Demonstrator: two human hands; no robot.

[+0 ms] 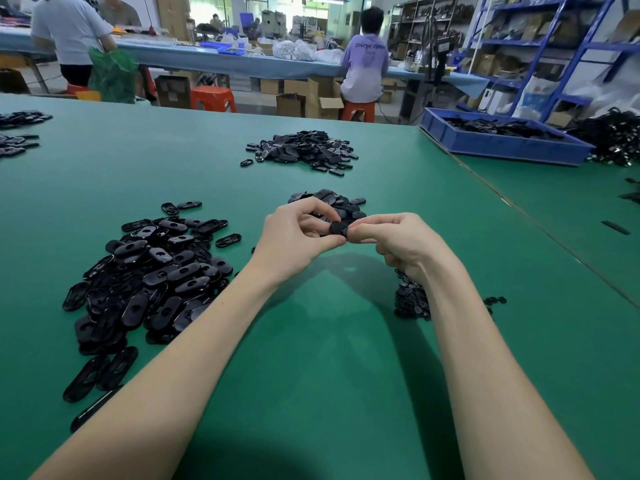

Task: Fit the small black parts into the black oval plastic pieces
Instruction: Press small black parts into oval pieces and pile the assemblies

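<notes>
My left hand (296, 233) and my right hand (398, 242) meet above the green table (311, 358), both pinching one black oval plastic piece (337, 227) between thumbs and fingertips. Most of the piece is hidden by my fingers, and I cannot tell whether a small part sits in it. A big heap of black oval pieces (149, 271) lies to the left of my left arm. A pile of small black parts (412, 299) sits under my right wrist. Just behind my hands lies another small heap of oval pieces (329, 200).
A further heap of black pieces (301, 148) lies at the table's middle back, with more at the far left edge (17, 133). A blue bin (502, 136) with black parts stands at the back right. People work at a long bench behind, beside orange stools and cardboard boxes.
</notes>
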